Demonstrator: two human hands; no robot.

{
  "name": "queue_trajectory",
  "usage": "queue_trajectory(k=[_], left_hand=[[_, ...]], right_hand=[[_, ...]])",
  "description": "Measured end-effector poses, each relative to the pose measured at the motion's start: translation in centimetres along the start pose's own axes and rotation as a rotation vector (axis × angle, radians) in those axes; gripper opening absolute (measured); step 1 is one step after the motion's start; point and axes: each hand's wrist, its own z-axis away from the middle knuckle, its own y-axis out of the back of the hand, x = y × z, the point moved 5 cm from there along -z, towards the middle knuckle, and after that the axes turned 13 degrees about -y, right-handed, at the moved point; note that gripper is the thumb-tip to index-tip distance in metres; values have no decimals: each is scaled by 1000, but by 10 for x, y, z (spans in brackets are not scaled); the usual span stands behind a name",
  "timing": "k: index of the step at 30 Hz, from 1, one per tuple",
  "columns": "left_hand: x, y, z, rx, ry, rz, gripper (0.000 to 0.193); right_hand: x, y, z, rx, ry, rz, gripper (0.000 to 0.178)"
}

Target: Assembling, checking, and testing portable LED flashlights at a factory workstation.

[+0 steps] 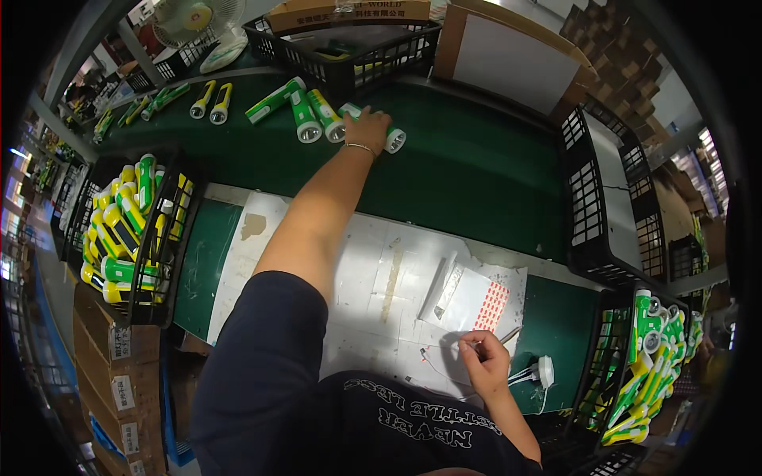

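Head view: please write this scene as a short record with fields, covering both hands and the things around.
Left hand: on a green-and-white torch; firmness of grip unclear
Right hand: thumb and finger close together, beside red stickers; anything held is unclear
Left of left hand: more torches on the green bench
Right of right hand: white round object
Far side: black basket, fan

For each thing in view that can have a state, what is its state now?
Left hand: on a flashlight, grip partly hidden.
Flashlight: lying, lamp end toward the lower right.
Right hand: fingers curled; whether it holds anything is unclear.
Left crate: heaped with other flashlights.
Lower right crate: heaped too.
Sheet with red labels: lying face up.
Fan: spinning or not, cannot tell.
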Motion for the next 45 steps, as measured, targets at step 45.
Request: queue_trajectory(k=[45], left_hand=[[229, 61, 303, -371, 247, 2473, 44]], right_hand=[[0, 9, 81, -25, 233, 156, 19]])
